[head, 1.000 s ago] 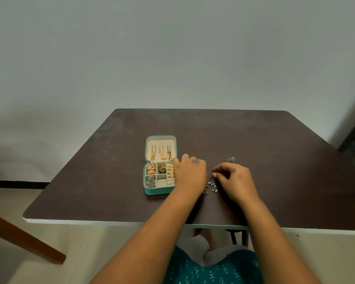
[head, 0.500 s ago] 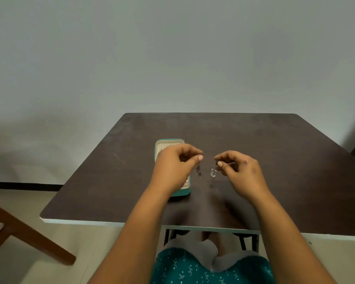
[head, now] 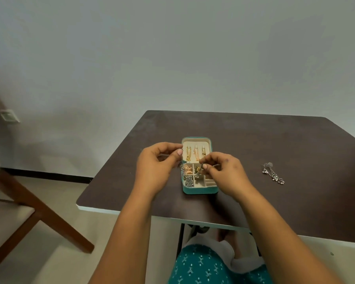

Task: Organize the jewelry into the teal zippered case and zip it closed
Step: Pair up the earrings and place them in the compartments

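Moved over the open teal case (head: 199,189) at counter (head: 275,140) centre: left hand (head: 156,169) and right hand (head: 223,171), fingers pinching small silver earrings. Risks snagging neighbouring pieces; silver dangle earring (head: 273,175) waits at 3 o'clock.

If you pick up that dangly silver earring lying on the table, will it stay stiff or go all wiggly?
Probably wiggly: the silver earring looks like thin chains with little beads, lying spread out loosely on the table. It seems small and thin, so likely light. The strands could tangle or snag, so lifting it by its round top seems safest.
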